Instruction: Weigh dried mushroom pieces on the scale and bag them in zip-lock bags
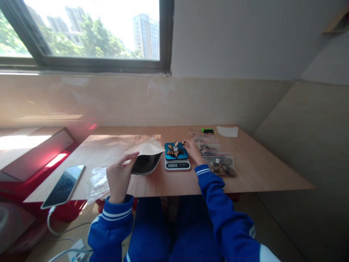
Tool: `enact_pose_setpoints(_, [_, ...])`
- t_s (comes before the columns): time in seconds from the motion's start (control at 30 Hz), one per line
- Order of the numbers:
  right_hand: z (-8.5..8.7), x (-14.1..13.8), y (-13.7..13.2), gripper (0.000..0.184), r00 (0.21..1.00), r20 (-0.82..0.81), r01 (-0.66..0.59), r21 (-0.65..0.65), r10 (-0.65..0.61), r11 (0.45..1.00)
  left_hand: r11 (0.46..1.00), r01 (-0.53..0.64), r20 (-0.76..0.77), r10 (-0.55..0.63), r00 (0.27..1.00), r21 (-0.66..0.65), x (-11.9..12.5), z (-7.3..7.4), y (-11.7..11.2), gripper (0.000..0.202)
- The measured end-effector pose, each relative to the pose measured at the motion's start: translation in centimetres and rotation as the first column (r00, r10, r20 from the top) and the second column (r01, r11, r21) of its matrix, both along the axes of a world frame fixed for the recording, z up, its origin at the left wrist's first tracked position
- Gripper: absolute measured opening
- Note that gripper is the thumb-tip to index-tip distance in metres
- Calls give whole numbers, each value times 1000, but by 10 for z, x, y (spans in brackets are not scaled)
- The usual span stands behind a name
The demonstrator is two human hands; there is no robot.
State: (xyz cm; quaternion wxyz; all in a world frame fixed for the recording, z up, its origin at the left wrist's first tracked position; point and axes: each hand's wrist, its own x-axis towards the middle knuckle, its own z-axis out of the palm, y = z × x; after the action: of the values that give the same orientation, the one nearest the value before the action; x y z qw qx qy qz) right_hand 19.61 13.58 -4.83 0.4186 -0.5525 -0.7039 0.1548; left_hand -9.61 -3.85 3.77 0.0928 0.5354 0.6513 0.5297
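Note:
My left hand (121, 176) grips the upper left edge of a kraft paper pouch (148, 146), whose dark-lined mouth gapes towards me. To its right stands a small digital kitchen scale (169, 169) with a blue platform. Brown dried pieces (173, 152), some curled and some dark, lie heaped on that platform, with a small white packet or label among them. At the platform's right edge, the fingertips of my right hand (193, 151) are pinched on a small brown dried piece (183, 142). The figures on the scale's display are too small to read.
Zip bags (222, 167) of dried pieces lie right of the scale. Behind them are a green-and-black screwdriver (207, 130) and a white paper (227, 131). Clear plastic bags (98, 182) and a cabled phone (64, 185) lie at the left of the table (259, 167).

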Motion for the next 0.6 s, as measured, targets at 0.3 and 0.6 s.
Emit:
enact_pose_setpoints(0.3, [31,0,-37,55,996,34,-87,16,87,996,999,8,-41,-9,999,-32,6,-5,0,22])
enact_pose_setpoints(0.6, [119,-80,-149,41,651,47,-758,-8,757,652,1000,22,-23,-21,1000,5,13,-4,1,23])
